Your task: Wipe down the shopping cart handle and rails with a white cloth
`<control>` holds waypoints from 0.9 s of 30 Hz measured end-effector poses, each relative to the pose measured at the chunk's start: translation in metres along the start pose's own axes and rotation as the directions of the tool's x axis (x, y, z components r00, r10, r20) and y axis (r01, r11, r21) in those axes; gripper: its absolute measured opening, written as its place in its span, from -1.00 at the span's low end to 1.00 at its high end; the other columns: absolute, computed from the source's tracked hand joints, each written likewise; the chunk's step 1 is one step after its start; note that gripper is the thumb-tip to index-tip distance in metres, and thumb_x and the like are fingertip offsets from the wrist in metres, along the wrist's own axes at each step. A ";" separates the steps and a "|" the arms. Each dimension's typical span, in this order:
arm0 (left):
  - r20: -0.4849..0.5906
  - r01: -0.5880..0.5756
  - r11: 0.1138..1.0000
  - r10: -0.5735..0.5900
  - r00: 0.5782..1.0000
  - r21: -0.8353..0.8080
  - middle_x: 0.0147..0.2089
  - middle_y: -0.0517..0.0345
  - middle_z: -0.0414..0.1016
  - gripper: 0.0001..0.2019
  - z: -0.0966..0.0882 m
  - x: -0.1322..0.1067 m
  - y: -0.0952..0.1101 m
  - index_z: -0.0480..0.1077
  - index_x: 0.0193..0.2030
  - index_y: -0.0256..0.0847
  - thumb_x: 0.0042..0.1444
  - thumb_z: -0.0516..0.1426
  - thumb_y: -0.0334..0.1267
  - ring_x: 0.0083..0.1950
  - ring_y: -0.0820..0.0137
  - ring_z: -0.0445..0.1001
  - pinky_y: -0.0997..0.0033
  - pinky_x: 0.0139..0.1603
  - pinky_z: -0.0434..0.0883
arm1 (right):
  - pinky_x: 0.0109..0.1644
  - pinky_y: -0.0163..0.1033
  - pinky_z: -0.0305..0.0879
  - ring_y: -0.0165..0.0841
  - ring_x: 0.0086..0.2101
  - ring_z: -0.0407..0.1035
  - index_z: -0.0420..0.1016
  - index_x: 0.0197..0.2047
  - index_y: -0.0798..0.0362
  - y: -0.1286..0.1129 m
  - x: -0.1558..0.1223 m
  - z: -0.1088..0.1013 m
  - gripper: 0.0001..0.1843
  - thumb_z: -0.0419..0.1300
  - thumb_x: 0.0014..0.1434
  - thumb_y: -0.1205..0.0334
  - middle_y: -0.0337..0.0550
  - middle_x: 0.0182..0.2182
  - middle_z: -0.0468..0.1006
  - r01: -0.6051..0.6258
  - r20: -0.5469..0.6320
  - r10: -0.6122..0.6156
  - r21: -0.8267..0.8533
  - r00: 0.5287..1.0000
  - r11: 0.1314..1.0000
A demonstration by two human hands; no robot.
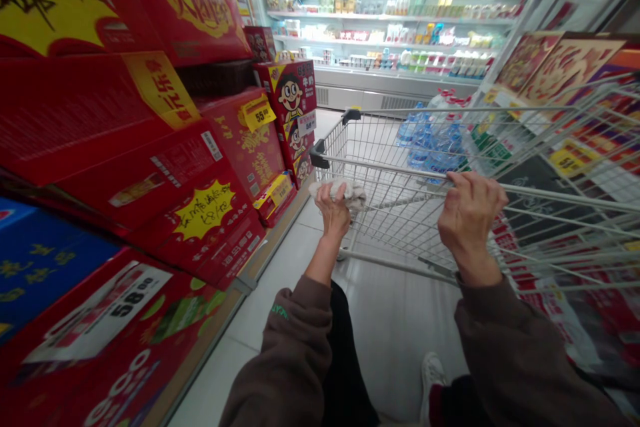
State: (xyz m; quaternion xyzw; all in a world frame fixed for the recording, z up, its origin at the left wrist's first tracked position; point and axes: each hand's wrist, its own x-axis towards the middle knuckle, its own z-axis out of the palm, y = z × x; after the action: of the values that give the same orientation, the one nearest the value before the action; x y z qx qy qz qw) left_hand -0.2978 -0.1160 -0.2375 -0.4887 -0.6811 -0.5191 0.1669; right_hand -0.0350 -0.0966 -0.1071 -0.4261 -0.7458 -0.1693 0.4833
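A wire shopping cart (390,227) stands in front of me, its metal rim bar running left to right. My left hand (334,211) is closed on a pale, crumpled cloth (354,193), held against the cart's near left corner wires. Wrapped over the rim bar is my right hand (471,208), fingers curled round it. Black plastic corner pieces (320,157) sit at the left end of the bar.
Stacked red gift boxes (190,193) with price tags line the left side. Bottled-water packs (435,143) stand beyond the cart. A lit refrigerated shelf (400,20) spans the back. More boxed goods (570,67) and cart wires are at the right.
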 end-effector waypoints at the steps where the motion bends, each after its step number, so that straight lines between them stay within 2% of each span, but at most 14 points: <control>1: -0.052 -0.005 1.000 0.005 0.999 0.008 0.27 -0.22 0.31 -0.54 -0.003 0.002 -0.001 0.42 0.17 -0.11 0.17 0.07 -0.54 0.46 0.05 0.21 -0.26 0.48 0.18 | 0.32 0.24 0.06 -0.02 0.15 0.32 0.52 0.18 0.08 -0.007 0.005 0.001 -0.50 -0.14 0.47 0.10 0.14 0.11 0.53 -0.014 0.005 0.014 0.006 1.000 1.000; 3: -0.226 0.021 0.999 -0.010 0.974 0.044 0.27 -0.18 0.30 -0.56 -0.011 0.014 0.001 0.43 0.16 -0.06 0.22 0.04 -0.52 0.46 0.09 0.21 -0.24 0.49 0.18 | 0.38 0.23 0.00 -0.06 0.18 0.31 0.52 0.18 0.06 -0.026 0.015 0.006 -0.51 -0.14 0.48 0.11 0.10 0.17 0.52 0.027 0.048 -0.028 0.021 0.998 0.999; 5: -0.388 0.069 0.995 -0.035 0.921 0.073 0.29 -0.20 0.29 -0.61 -0.016 0.031 0.006 0.44 0.16 -0.06 0.27 0.06 -0.46 0.49 0.09 0.16 -0.24 0.50 0.16 | 0.44 0.18 -0.10 -0.12 0.21 0.30 0.50 0.22 0.03 -0.046 0.024 0.017 -0.52 -0.13 0.50 0.09 0.03 0.22 0.51 0.144 0.146 -0.150 0.047 0.978 0.988; 7: -0.430 0.077 0.994 -0.037 0.902 0.077 0.34 -0.21 0.26 -0.62 -0.017 0.045 0.010 0.45 0.19 -0.05 0.29 0.07 -0.43 0.53 0.10 0.10 -0.24 0.51 0.15 | 0.45 0.12 -0.12 -0.16 0.19 0.30 0.47 0.26 0.01 -0.062 0.029 0.030 -0.52 -0.12 0.50 0.06 -0.02 0.19 0.54 0.223 0.243 -0.234 0.072 0.941 0.972; 9: -0.353 0.038 0.997 -0.012 0.936 0.065 0.39 -0.15 0.26 -0.57 -0.014 0.046 0.009 0.46 0.20 -0.01 0.28 0.04 -0.47 0.57 0.12 0.04 -0.22 0.51 0.17 | 0.42 0.08 -0.09 -0.16 0.15 0.31 0.44 0.30 0.01 -0.071 0.028 0.042 -0.50 -0.10 0.50 0.03 -0.03 0.17 0.55 0.234 0.290 -0.246 0.079 0.925 0.969; 12: -0.160 -0.027 0.999 0.031 0.987 0.022 0.35 -0.05 0.33 -0.50 -0.010 0.030 -0.005 0.52 0.14 0.01 0.22 -0.01 -0.56 0.59 0.13 0.03 -0.21 0.49 0.23 | 0.37 0.05 -0.05 -0.16 0.12 0.30 0.44 0.32 0.00 -0.071 0.024 0.052 -0.49 -0.10 0.50 0.02 -0.03 0.14 0.56 0.212 0.281 -0.227 0.081 0.933 0.974; 15: -0.025 -0.054 0.998 0.053 0.998 -0.038 0.31 -0.03 0.38 -0.45 -0.016 0.018 -0.022 0.56 0.10 -0.01 0.13 0.00 -0.60 0.55 0.11 0.13 -0.19 0.49 0.25 | 0.36 0.02 -0.05 -0.18 0.09 0.31 0.44 0.31 -0.01 -0.067 0.023 0.054 -0.49 -0.11 0.50 0.01 -0.05 0.09 0.57 0.206 0.260 -0.224 0.094 0.939 0.974; 17: -0.018 -0.042 0.997 0.041 0.999 -0.063 0.35 -0.06 0.36 -0.45 -0.024 0.022 -0.025 0.55 0.13 -0.01 0.14 0.02 -0.59 0.52 0.10 0.19 -0.18 0.50 0.22 | 0.34 0.02 -0.06 -0.17 0.07 0.32 0.43 0.31 0.02 -0.065 0.023 0.055 -0.47 -0.10 0.49 -0.02 -0.05 0.05 0.58 0.206 0.250 -0.222 0.089 0.943 0.974; 19: -0.093 -0.002 0.999 -0.003 0.996 -0.049 0.41 -0.10 0.29 -0.47 -0.028 0.032 -0.020 0.52 0.19 -0.02 0.19 0.03 -0.56 0.52 0.11 0.18 -0.17 0.51 0.20 | 0.31 0.02 -0.06 -0.17 0.03 0.32 0.44 0.29 0.04 -0.065 0.024 0.057 -0.47 -0.10 0.48 -0.04 -0.06 -0.02 0.59 0.203 0.240 -0.217 0.083 0.946 0.976; 21: -0.179 0.034 0.999 -0.036 0.983 -0.012 0.43 -0.13 0.26 -0.49 -0.026 0.040 -0.013 0.49 0.22 -0.03 0.22 0.05 -0.54 0.55 0.12 0.13 -0.15 0.52 0.19 | 0.27 0.01 -0.06 -0.17 -0.01 0.32 0.49 0.22 0.03 -0.064 0.025 0.059 -0.48 -0.11 0.48 -0.04 -0.09 -0.08 0.59 0.204 0.223 -0.220 0.090 0.950 0.975; 23: -0.211 0.038 0.999 -0.034 0.977 0.016 0.40 -0.13 0.27 -0.50 -0.019 0.040 -0.012 0.50 0.20 -0.04 0.21 0.06 -0.55 0.56 0.12 0.08 -0.15 0.51 0.20 | 0.24 0.00 -0.08 -0.18 -0.02 0.32 0.52 0.14 0.02 -0.063 0.025 0.061 -0.51 -0.10 0.48 -0.05 -0.12 -0.13 0.58 0.207 0.205 -0.225 0.105 0.953 0.973; 27: -0.119 -0.055 0.998 0.056 0.991 0.010 0.31 -0.06 0.33 -0.55 -0.012 0.021 -0.036 0.54 0.09 -0.04 0.19 0.05 -0.54 0.48 0.12 0.19 -0.17 0.46 0.29 | 0.21 0.00 -0.10 -0.17 -0.04 0.32 0.53 0.06 0.01 -0.061 0.026 0.062 -0.52 -0.06 0.45 -0.11 -0.14 -0.19 0.57 0.210 0.179 -0.230 0.126 0.957 0.970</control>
State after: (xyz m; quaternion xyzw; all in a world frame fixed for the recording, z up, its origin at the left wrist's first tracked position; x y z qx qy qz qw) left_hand -0.3409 -0.1160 -0.2366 -0.4750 -0.6579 -0.5401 0.2232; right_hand -0.1237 -0.0788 -0.1043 -0.3287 -0.8396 -0.1406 0.4091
